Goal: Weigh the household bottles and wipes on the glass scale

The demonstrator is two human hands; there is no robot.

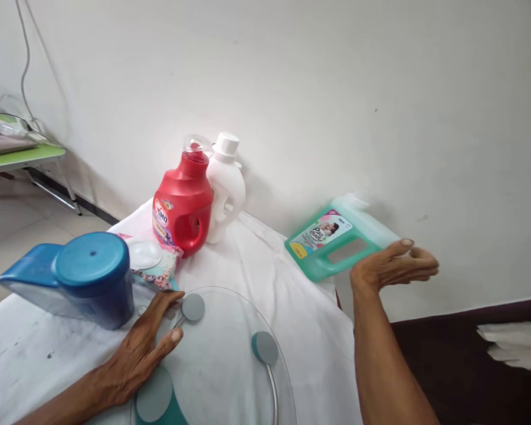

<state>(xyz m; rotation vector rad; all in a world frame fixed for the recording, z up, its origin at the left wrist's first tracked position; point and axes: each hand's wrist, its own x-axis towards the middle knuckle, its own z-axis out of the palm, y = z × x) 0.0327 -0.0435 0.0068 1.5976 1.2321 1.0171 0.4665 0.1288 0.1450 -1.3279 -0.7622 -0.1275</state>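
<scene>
My right hand (393, 265) is stretched out flat, fingers together, against the upper end of a green detergent jug (331, 236). The jug is tilted, its lower corner at the far edge of the white cloth (269, 260), its cap blurred. No finger is wrapped round its handle. My left hand (146, 342) lies flat with fingers apart on a round glass plate (230, 330), close to a blue bottle (84, 277) lying on its side.
A red detergent bottle (183, 206) and a white bottle (225, 186) stand by the wall. A patterned wipes pack (153, 262) lies beside the blue bottle. A green table (22, 156) is at far left. White papers (517, 345) lie on the dark surface at right.
</scene>
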